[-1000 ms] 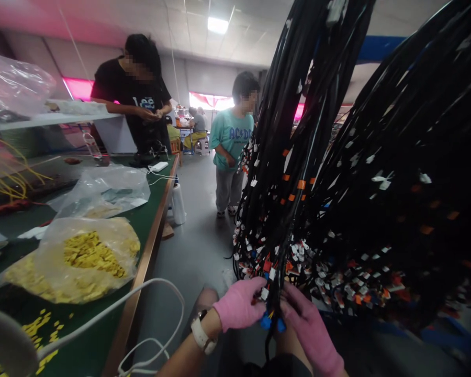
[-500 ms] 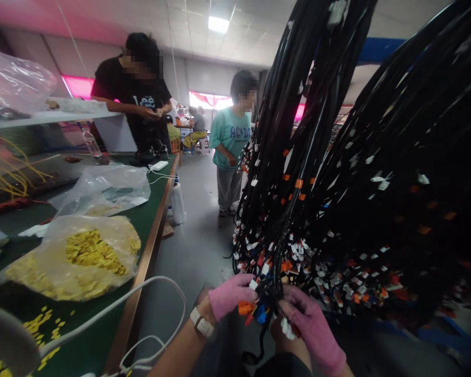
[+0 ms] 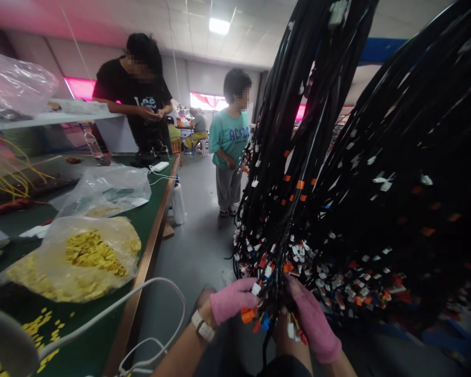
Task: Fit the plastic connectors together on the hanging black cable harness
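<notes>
A thick bundle of black wire harnesses hangs down in front of me, with white, orange and red connectors crowding its lower end. My left hand, in a pink fingerless glove, is closed on the left side of the harness ends. Below its fingertips hang an orange connector and a blue connector. On the other side, my right hand, gloved alike, grips the harness ends, its fingertips partly hidden behind the wires. A white connector dangles beside its palm.
More dark harnesses hang on the right. Left is a green-topped bench holding a plastic bag of small yellow pieces, loose yellow pieces and a white cable. One person stands behind the bench, another in the aisle.
My right hand has moved slightly up and in behind the harness ends, and coloured wires with connectors now show beside its palm. My left hand stays nearly in place.
</notes>
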The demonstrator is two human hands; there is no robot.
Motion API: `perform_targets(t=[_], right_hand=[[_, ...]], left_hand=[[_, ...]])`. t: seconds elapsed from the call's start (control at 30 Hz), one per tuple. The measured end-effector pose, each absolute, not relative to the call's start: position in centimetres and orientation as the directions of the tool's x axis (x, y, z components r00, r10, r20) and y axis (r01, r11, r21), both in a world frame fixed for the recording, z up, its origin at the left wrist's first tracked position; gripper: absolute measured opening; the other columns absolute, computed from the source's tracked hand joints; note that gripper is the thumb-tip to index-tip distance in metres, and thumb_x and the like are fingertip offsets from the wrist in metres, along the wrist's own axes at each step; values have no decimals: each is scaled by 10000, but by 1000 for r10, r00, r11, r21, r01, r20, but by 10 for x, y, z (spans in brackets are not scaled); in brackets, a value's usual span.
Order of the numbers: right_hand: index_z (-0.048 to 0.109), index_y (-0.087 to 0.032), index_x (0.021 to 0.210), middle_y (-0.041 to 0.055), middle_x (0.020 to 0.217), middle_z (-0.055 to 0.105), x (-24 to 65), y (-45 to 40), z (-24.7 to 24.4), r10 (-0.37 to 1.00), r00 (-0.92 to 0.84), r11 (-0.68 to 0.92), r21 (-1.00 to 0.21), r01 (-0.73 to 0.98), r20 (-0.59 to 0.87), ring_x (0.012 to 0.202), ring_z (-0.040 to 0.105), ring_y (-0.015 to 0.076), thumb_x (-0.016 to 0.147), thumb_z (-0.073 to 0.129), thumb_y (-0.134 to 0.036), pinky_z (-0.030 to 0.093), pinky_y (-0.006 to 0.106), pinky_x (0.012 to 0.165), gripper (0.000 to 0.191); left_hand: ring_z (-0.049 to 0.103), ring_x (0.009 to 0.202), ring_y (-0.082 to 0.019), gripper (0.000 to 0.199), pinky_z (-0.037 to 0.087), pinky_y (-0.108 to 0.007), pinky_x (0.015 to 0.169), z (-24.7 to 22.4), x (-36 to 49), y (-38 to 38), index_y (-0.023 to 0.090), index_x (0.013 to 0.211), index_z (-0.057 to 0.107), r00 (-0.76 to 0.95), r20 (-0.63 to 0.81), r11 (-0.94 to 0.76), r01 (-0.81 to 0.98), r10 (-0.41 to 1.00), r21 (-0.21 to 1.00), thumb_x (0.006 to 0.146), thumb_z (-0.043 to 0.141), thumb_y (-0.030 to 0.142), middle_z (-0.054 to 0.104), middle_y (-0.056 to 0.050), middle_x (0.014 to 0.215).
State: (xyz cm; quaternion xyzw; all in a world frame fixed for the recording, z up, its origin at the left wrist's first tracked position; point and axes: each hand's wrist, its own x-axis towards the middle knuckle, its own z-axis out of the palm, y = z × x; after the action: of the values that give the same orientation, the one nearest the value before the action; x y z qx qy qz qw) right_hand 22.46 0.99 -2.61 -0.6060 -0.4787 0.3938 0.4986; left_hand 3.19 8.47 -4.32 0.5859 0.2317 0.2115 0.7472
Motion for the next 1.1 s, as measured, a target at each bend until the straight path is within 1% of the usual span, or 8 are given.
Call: perform_targets(t=[0.1, 0.2, 0.27, 0.4, 0.57, 0.67, 0.83, 1.1], right_hand=[[589, -192, 1180, 90, 1206, 639, 216, 15, -19, 985, 167, -2, -963, 270, 45, 1124, 557, 268, 797, 563, -495, 407, 387, 994, 490], [563, -193, 1162, 74, 1126, 671, 212, 19, -15, 978, 208, -43, -942, 332, 29, 1037, 595, 261, 788, 587, -419, 435, 387, 947, 438], [568, -191, 1118, 68, 1090, 676, 214, 20, -14, 971, 240, -74, -931, 357, 15, 1016, 595, 252, 790, 570, -372, 426, 385, 945, 375], [588, -184, 962, 37, 915, 684, 227, 15, -15, 968, 248, -64, -931, 361, 29, 851, 597, 224, 746, 558, -289, 472, 345, 805, 243], [563, -202, 797, -44, 573, 536, 237, 5, -12, 982, 167, -123, -971, 204, -90, 579, 508, 164, 779, 526, -302, 448, 294, 579, 108], [598, -191, 834, -24, 586, 553, 234, 2, -3, 989, 119, -104, -984, 145, -87, 606, 524, 175, 777, 546, -340, 452, 297, 594, 169], [618, -204, 765, 12, 679, 612, 219, -1, 10, 986, 137, -109, -985, 133, -90, 694, 553, 203, 733, 593, -345, 470, 297, 634, 147], [637, -183, 797, 15, 690, 617, 210, -7, 16, 995, 58, -87, -994, 61, -84, 641, 521, 173, 767, 574, -361, 469, 291, 607, 192]], left_hand=[[457, 759, -133, 241, 410, -243, 743, -28, 36, 75, 154, 904, 569, 832, -56, -58, 106, 553, 993, 742, 543, 332, 525, -7, 815], [437, 718, -139, 254, 401, -259, 701, -15, 40, 65, 193, 901, 558, 850, -143, -331, 345, 507, 878, 714, 579, 362, 510, 11, 804], [436, 688, -136, 270, 389, -253, 661, -14, 41, 64, 208, 900, 554, 859, -202, -402, 412, 470, 818, 677, 618, 344, 505, 23, 787], [425, 651, -112, 155, 377, -214, 612, -36, 42, 73, 182, 829, 561, 890, -179, -175, 272, 419, 946, 675, 552, 166, 494, 35, 717], [473, 708, -121, 340, 419, -242, 702, -72, 52, 80, 159, 974, 558, 773, -153, -32, 218, 616, 975, 674, 448, 42, 562, 2, 799], [540, 821, -154, 424, 440, -299, 818, -79, 62, 75, 151, 1079, 534, 739, -112, 27, 126, 665, 992, 678, 448, 45, 600, -30, 879], [511, 1121, -230, 466, 356, -344, 1038, -77, 86, 67, 171, 1122, 553, 633, -10, 232, -269, 774, 935, 663, 628, 133, 590, -106, 1150], [577, 997, -241, 490, 447, -339, 903, -65, 120, 70, 116, 1137, 477, 405, -260, 411, -350, 877, 842, 749, 613, 383, 598, -148, 1111]])
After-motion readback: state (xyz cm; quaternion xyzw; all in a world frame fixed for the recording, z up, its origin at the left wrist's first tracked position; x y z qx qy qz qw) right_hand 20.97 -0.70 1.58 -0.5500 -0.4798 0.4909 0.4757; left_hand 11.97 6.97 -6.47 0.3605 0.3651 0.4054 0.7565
